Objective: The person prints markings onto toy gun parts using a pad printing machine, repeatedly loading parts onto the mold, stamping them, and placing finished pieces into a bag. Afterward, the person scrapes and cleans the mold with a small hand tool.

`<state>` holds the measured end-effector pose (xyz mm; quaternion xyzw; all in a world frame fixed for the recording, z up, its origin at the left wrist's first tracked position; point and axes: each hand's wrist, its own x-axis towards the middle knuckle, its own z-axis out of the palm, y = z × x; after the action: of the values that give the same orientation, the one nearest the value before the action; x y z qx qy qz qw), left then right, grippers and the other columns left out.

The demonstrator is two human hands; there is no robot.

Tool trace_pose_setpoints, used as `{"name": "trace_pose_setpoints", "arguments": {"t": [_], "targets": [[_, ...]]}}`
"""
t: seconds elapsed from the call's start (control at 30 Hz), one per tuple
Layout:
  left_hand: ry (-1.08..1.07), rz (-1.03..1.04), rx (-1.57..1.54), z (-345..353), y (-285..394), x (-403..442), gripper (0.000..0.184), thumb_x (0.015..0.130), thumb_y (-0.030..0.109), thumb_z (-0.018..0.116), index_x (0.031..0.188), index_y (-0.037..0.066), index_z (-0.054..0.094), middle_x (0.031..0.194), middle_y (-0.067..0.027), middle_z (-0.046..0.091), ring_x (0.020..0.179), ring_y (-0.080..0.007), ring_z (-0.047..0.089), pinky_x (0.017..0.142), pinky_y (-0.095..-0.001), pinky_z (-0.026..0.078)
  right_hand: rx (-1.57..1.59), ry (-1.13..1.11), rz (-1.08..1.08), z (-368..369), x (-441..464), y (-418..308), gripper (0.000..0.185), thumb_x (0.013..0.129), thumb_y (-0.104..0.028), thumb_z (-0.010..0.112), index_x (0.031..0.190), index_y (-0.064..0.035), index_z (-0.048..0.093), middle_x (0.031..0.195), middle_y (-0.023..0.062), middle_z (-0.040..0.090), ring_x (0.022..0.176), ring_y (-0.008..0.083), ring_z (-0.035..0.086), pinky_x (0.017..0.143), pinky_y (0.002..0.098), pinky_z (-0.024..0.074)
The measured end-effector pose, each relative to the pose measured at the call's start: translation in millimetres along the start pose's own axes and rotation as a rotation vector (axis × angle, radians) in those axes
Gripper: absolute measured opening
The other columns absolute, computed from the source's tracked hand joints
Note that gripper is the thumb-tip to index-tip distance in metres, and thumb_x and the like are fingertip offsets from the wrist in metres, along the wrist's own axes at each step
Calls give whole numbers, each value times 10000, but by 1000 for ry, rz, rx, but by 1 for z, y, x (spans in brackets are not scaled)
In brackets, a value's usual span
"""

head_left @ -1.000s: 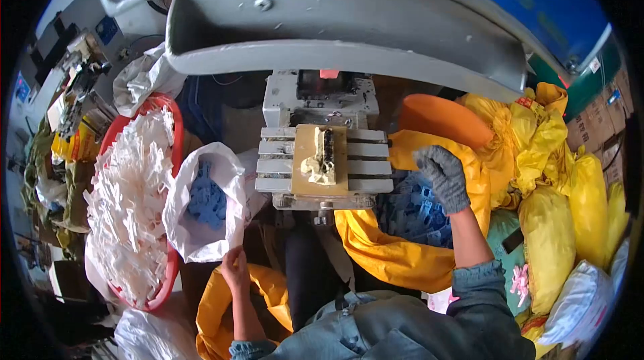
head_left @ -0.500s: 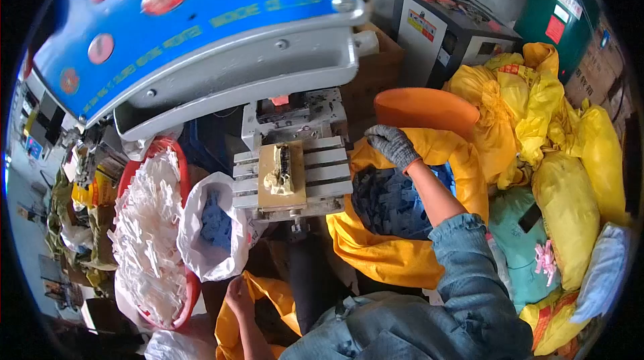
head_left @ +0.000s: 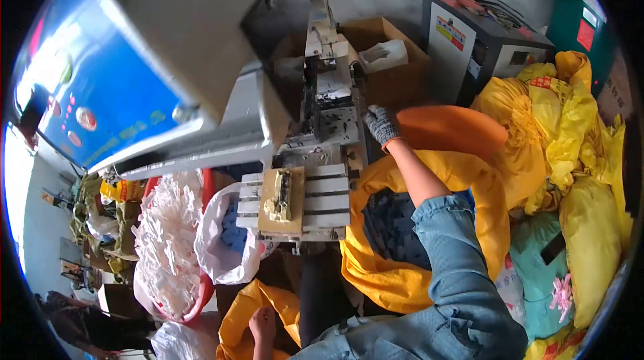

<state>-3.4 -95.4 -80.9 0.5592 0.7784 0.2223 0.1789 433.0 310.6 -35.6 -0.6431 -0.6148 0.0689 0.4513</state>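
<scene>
My gloved right hand (head_left: 381, 125) reaches past the slotted metal bed, beside the machine body (head_left: 335, 125) and left of the orange basin (head_left: 451, 131). Its fingers are curled in; whatever they may hold is too small to make out. My bare left hand (head_left: 262, 324) is closed low at the front, over the yellow sack (head_left: 245, 306); anything inside it is hidden. On the slotted bed (head_left: 327, 194) lies a tan board (head_left: 295, 218) bearing a cream-coloured mould block (head_left: 276, 203) with a dark strip.
A yellow sack (head_left: 386, 286) of dark blue pieces stands right of the bed. To the left are a white bag (head_left: 213, 256) with blue pieces and a red tub (head_left: 206, 286) heaped with white pieces. The blue machine housing (head_left: 121, 78) overhangs the upper left.
The view has turned toward the right. My right hand has moved from above the blue pieces to beside the machine body. My left hand has left the white bag's rim and dropped lower.
</scene>
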Motion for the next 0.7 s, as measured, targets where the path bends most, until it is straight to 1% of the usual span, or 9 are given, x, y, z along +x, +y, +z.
{"name": "trace_pose_setpoints", "arguments": {"t": [0.1,0.2,0.27,0.3,0.4,0.43,0.53,0.67,0.7], "targets": [[-16,-32,26,-2,-9,-10,151,784,189,605,834,58,661,736,-110,644,644,-233,633,597,-321,501,75,-45,97,47,49,40,253,796,-262,616,936,-52,617,947,183,628,905,356,588,798,390,464],[-36,-97,70,-7,-9,-13,183,770,229,626,850,73,677,755,-95,660,703,-220,646,638,-322,506,9,-96,196,32,66,10,340,822,-349,544,985,-57,608,962,192,625,921,380,581,799,419,461],[-112,-191,56,-10,-2,-17,201,764,240,627,874,80,681,763,-89,663,708,-197,647,640,-310,507,-207,-445,280,35,86,8,402,840,-359,452,1161,-139,550,1152,180,552,1063,384,515,885,456,420],[-113,-162,40,-10,-3,-17,209,767,246,627,886,83,683,777,-87,666,709,-194,647,648,-300,509,-166,-419,338,47,88,21,417,853,-340,430,1224,-166,506,1205,191,517,1094,384,500,923,451,396],[-176,-214,20,-5,-16,-17,215,767,248,630,892,82,682,793,-92,670,729,-194,651,660,-300,512,314,-519,52,171,146,147,454,869,-351,412,1278,-157,453,1254,189,481,1129,357,479,950,424,373],[-208,-198,71,-11,4,-16,226,772,250,628,906,75,679,812,-101,672,750,-196,657,668,-302,515,323,-517,50,188,151,156,454,869,-351,412,1278,-157,453,1254,189,481,1129,357,479,950,424,373],[-281,-258,117,-10,9,-13,231,778,249,628,916,69,676,821,-106,673,765,-198,660,672,-300,518,-361,-407,164,218,151,180,413,818,-353,437,1059,-58,594,1039,205,605,949,346,593,801,420,472],[-264,-206,88,-2,3,-17,233,783,248,629,924,68,675,829,-102,674,771,-199,661,687,-298,521,-37,-226,268,196,140,173,378,816,-314,425,1024,-54,603,1024,212,604,938,343,593,781,421,475],[-265,-204,90,1,0,-17,233,783,248,629,924,68,675,829,-102,674,771,-199,661,687,-298,521,-101,-220,137,166,135,136,338,800,-280,452,1002,-55,604,986,215,611,910,349,595,763,418,477]]}}
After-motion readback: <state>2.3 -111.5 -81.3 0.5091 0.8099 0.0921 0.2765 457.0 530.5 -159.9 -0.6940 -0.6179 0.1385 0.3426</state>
